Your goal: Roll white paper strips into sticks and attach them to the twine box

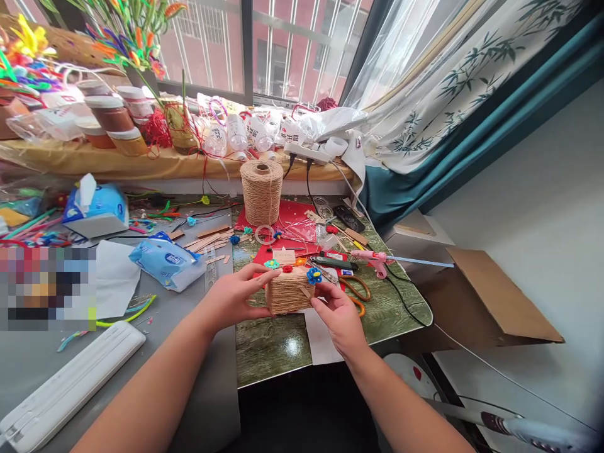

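A small box wrapped in jute twine (pixel 289 297) is held between both hands above the green table. Its top carries a blue flower (pixel 314 275), a red flower (pixel 287 269) and a turquoise flower (pixel 272 264). My left hand (pixel 238 296) grips the box's left side, thumb low and fingers at the upper edge. On the right side, my right hand (pixel 337 314) has its fingers against the box near the blue flower. A small wooden piece (pixel 306 292) shows on the front face. The fingertips behind the box are hidden.
A jute twine spool (pixel 262 195) stands behind the box on a red sheet. To the right lie a pink glue gun (pixel 375 259), orange-handled scissors (pixel 356 289) and a dark utility knife (pixel 333 263). A blue wipes pack (pixel 167 261) and tissue pack (pixel 97 207) are leftward.
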The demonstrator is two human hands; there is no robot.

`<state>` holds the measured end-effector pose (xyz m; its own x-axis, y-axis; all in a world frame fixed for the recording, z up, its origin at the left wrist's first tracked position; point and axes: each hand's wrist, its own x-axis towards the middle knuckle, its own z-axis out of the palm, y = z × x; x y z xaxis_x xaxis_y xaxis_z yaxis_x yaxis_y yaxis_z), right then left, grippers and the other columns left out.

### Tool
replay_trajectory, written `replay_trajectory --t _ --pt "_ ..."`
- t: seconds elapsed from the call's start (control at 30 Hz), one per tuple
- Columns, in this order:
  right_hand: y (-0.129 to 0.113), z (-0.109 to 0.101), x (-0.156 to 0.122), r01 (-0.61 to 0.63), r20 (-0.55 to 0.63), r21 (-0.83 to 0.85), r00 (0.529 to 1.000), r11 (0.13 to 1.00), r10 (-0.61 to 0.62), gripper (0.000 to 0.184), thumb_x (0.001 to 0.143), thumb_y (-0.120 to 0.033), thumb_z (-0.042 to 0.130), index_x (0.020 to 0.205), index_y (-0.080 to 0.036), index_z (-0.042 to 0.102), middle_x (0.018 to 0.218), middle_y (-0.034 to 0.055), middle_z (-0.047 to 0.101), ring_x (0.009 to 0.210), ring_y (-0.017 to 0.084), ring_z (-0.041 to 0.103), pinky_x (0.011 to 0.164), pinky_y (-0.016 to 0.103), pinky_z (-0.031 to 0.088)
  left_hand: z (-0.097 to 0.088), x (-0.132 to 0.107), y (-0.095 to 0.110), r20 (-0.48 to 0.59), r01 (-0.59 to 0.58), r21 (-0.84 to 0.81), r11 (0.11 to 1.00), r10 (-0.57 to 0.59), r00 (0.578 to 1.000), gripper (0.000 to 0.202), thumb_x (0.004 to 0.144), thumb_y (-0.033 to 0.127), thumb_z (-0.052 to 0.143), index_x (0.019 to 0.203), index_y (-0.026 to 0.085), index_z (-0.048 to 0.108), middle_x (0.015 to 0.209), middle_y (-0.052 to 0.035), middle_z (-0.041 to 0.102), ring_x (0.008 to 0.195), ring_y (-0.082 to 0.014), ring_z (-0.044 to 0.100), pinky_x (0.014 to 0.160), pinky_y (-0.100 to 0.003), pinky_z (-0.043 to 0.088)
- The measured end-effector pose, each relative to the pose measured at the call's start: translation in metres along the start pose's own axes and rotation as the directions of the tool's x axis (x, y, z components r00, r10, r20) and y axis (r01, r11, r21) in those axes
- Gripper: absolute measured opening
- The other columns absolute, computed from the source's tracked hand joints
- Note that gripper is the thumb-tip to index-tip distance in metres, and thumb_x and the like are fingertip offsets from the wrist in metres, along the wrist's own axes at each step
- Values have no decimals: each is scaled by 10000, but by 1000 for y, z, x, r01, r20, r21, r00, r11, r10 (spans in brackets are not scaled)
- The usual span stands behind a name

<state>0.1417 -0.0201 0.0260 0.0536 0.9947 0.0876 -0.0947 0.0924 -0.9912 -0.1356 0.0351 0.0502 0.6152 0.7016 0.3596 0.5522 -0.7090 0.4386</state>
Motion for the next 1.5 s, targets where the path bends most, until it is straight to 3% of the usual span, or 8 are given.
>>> replay_trajectory --t 0.2,0.27,0.37,0.43,0.53,1.03,1.3,1.5 --pt "1 0 5 202 50 -211 979 956 -196 332 917 -293 693 1246 -249 674 1168 104 664 1018 233 673 934 436 589 1 4 -5 6 58 -71 996 -58 998 799 788 533 783 1483 299 465 1409 -101 567 1218 -276 636 1004 -376 552" --pt "-4 -2 4 348 100 -389 936 853 -337 350 927 -238 674 1276 -265 672 1167 107 649 1025 242 655 950 457 574 1 5 -5 15 70 -83 994 -69 997 790 786 526 784 1476 300 471 1414 -99 565 1217 -274 636 997 -370 557" --pt "-9 -5 1 537 281 -535 841 652 -462 486 923 -157 658 1389 -290 620 1149 110 640 1063 258 625 966 470 553 1 5 -5 19 49 -91 995 -48 999 793 793 511 785 1488 307 461 1414 -100 566 1233 -274 628 1009 -364 550" --pt "-10 -4 -1 590 346 -547 805 594 -482 546 929 -129 637 1445 -297 577 1143 113 624 1066 257 616 938 452 564 1 5 -6 15 23 -89 996 -22 1000 798 803 501 783 1503 315 448 1412 -100 568 1241 -273 624 1026 -361 542" --pt "-7 -1 -2 605 341 -559 791 567 -508 556 937 -119 615 1456 -311 567 1124 109 609 1036 251 612 893 437 578 2 5 -7 12 -3 -77 997 4 1000 809 808 497 781 1518 324 434 1410 -99 574 1237 -271 630 1020 -355 547" --pt "-7 9 4 513 281 -518 858 684 -431 426 939 -174 624 1330 -339 673 1139 95 583 1082 257 608 971 468 554 1 1 -17 -12 -2 -54 999 2 1000 794 806 485 788 1513 319 467 1417 -96 613 1229 -273 650 1037 -364 542" --pt "-14 16 10 465 201 -472 884 749 -422 241 909 -221 710 1138 -288 740 1022 70 596 957 225 628 871 409 569 -1 0 -16 12 2 -33 999 -2 1000 821 808 505 779 1534 334 435 1448 -87 595 1246 -276 644 1043 -372 541" --pt "-11 20 12 464 183 -465 883 754 -432 240 919 -217 697 1129 -311 763 991 61 593 938 221 619 853 410 566 -1 -2 -20 22 -6 -45 999 7 1000 820 816 511 772 1538 330 427 1452 -93 592 1279 -279 622 1050 -369 531"
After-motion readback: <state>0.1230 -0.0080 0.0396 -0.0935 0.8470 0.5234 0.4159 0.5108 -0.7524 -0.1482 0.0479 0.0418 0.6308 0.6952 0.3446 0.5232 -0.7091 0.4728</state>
